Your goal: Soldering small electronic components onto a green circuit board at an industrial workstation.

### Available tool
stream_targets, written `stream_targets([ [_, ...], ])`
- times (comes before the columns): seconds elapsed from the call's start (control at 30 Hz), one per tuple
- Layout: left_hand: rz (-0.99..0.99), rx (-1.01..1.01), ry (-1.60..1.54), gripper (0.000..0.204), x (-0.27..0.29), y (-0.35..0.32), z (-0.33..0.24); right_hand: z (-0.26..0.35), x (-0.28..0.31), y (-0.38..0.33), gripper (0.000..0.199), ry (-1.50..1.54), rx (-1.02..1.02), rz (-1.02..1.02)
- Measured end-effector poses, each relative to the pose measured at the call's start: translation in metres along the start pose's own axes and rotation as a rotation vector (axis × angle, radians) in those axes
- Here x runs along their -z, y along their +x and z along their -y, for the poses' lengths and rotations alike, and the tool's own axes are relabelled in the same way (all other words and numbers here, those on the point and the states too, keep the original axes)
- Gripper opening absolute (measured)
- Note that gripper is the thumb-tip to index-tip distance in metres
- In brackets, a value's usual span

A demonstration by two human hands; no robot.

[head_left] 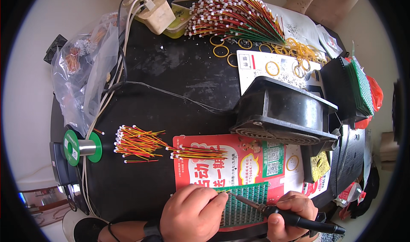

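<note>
My left hand [194, 214] pinches the end of a thin wire against the top left corner of a green circuit board [245, 205], which lies on a red printed sheet [213, 165]. In my right hand [292, 214] I grip a black soldering iron [277, 212], its tip pointing left to the spot where the wire meets the board. Just above my hands lie loose red, yellow and black wires with white connectors [141, 143].
A black fan [284, 114] stands right of centre on the black table [171, 79]. A green solder spool [81, 147] sits at the left edge. A big bundle of wires [235, 13], yellow rubber bands [294, 54], plastic bags [85, 71] and a power strip [156, 13] lie at the back.
</note>
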State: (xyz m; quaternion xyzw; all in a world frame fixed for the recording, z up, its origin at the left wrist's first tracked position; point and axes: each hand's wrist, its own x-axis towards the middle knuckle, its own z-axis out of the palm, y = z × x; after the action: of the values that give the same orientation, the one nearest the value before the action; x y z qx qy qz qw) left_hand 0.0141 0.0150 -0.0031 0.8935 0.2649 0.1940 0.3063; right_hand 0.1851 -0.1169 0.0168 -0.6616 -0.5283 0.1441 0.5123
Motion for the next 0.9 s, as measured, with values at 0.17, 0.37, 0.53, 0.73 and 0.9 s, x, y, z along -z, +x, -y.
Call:
stream_targets([
  [0.17, 0.009, -0.014, -0.001, 0.018, 0.0011, 0.0, 0.0003, -0.0002, 0.0, -0.0006, 0.023, 0.006, 0.005, -0.002],
  [0.37, 0.028, -0.021, 0.035, 0.017, 0.0009, -0.0008, 0.0002, 0.0001, 0.0005, -0.0022, 0.024, 0.009, -0.016, -0.002],
  [0.53, 0.044, -0.018, 0.055, 0.017, 0.001, 0.0002, -0.0001, -0.0033, 0.0049, -0.0065, 0.027, 0.024, 0.039, -0.07],
  [0.73, 0.028, -0.017, 0.01, 0.021, 0.0051, 0.002, -0.0014, -0.0009, 0.0064, -0.0087, 0.026, 0.054, 0.01, -0.038],
  [0.9, 0.015, -0.024, -0.059, 0.014, 0.006, 0.003, -0.0059, 0.0027, 0.0044, -0.0062, 0.025, 0.019, 0.012, -0.049],
])
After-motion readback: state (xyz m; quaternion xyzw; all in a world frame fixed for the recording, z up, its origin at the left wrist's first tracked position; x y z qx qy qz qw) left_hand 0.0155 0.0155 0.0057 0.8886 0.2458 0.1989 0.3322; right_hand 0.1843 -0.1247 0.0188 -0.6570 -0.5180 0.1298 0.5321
